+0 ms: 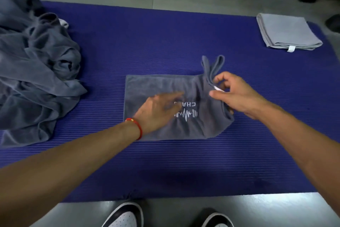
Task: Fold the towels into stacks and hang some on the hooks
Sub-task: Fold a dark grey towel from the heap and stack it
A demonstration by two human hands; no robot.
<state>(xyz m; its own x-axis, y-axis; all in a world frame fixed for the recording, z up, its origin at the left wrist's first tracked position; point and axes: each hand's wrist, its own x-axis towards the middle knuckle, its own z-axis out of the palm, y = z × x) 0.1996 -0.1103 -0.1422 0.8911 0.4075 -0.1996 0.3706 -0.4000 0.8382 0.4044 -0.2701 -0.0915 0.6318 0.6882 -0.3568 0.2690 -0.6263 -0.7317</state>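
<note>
Your shoes (pixel 125 216) stand at the near edge of the blue mat (pixel 165 168), a wide bare strip beyond them. Mid-mat lies the dark grey towel (pixel 158 87): your left hand (pixel 158 111) rests on it flat, fingers straight; your right hand (pixel 233 94) has a pinching grip on its bunched right edge. Left edge: unfolded towel heap (pixel 35 72). Far right corner: folded light grey towel (pixel 287 32), well apart.
</note>
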